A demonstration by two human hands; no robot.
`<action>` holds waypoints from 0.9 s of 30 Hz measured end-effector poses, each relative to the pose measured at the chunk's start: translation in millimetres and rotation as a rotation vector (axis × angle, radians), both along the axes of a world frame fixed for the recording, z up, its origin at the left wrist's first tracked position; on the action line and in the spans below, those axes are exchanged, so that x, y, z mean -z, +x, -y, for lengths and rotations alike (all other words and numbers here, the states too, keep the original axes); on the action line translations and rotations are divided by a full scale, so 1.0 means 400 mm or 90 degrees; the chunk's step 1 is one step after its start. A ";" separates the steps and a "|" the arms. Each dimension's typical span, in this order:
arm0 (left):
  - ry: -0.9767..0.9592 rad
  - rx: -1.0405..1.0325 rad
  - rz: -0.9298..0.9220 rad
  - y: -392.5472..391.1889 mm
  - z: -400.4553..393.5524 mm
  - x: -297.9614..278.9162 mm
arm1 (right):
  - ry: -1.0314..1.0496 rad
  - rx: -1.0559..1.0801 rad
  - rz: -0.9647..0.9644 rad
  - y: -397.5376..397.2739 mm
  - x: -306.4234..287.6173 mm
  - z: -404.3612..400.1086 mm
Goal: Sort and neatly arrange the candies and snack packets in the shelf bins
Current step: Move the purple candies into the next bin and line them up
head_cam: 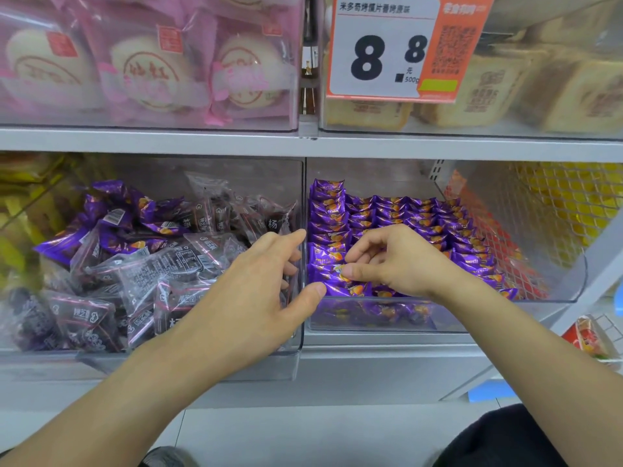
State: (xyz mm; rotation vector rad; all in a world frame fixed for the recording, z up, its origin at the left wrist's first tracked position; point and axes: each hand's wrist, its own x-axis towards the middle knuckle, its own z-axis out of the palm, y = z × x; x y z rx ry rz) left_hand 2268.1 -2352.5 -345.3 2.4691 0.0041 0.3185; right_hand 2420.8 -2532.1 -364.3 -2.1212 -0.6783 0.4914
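My right hand is curled over the near left corner of the right bin, thumb and forefinger pinching a purple candy in the front rows; the other fingers are bent loosely above the neat lines of purple candies that fill this bin. My left hand straddles the clear wall between the two bins: the thumb reaches to the right bin's near corner, touching a wrapper there, while the fingers curl down into the left bin among the dark clear packets. I cannot tell whether they grip one. Stray purple candies lie mixed in at the far left of that bin.
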 end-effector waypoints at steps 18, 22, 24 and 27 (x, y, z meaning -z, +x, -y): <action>0.007 0.005 -0.003 -0.001 -0.001 0.000 | -0.107 -0.004 0.001 -0.008 -0.045 0.020; 0.007 0.005 -0.002 -0.001 -0.002 0.001 | -0.161 -0.065 -0.048 -0.015 -0.050 0.037; 0.009 0.002 -0.003 -0.001 -0.003 0.001 | -0.129 -0.069 -0.035 -0.014 -0.045 0.033; 0.014 -0.001 0.001 -0.001 -0.002 0.003 | -0.083 -0.068 -0.022 -0.012 -0.049 0.033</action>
